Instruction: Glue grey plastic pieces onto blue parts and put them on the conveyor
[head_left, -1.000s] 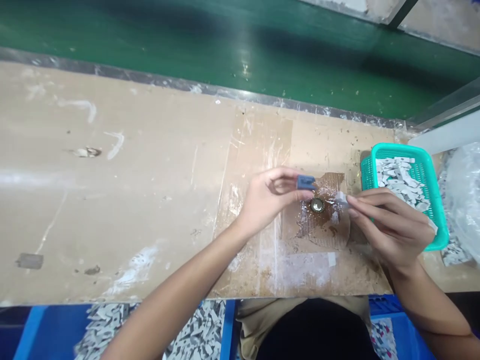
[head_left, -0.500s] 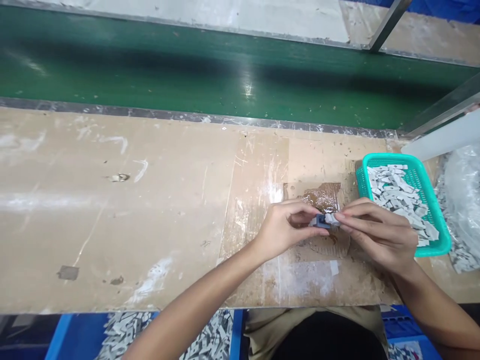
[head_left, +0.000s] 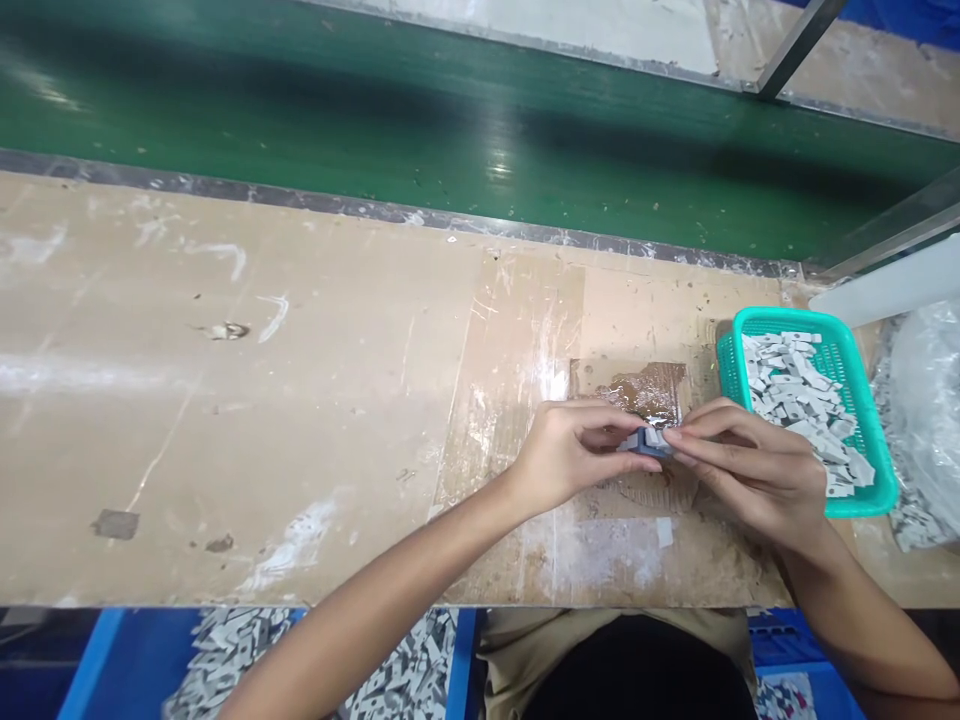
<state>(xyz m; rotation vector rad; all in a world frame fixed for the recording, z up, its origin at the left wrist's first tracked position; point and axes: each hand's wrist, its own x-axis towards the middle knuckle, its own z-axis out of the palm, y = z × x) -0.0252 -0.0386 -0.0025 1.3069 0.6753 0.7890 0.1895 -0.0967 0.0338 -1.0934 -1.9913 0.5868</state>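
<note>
Block (head_left: 649,450): in the head view, the small blue block was between the two hands, above the lower part of the cardboard (head_left: 596,375), its height above it hard to judge.
Left hand (head_left: 559,455): its fingers pinched the block at its left end. The grip looked shallow, so a push from the right could have twisted the block or squeezed it out.
Right hand (head_left: 769,480): its fingers pinched a small grey piece (head_left: 655,437) at the block. Whether the piece sat inside the block or only against it could not be told. If it was askew, pressure might have made it skid off or chipped an edge.
Wet patch (head_left: 645,385): glossy brown liquid lay on the cardboard, just beyond the fingers. A dropped part could have landed there and come up smeared; wet fingertips would probably have slipped more easily.
Basket (head_left: 885,485): the green basket of grey pieces (head_left: 795,385) stood on the worktop (head_left: 337,350), close beside the right hand. An outward jerk of that hand might have knocked it and spilled some.
Worktop edge: below it, a blue bin (head_left: 90,660) held many similar pieces. A part that shot towards the person could have fallen in and been hard to find.
</note>
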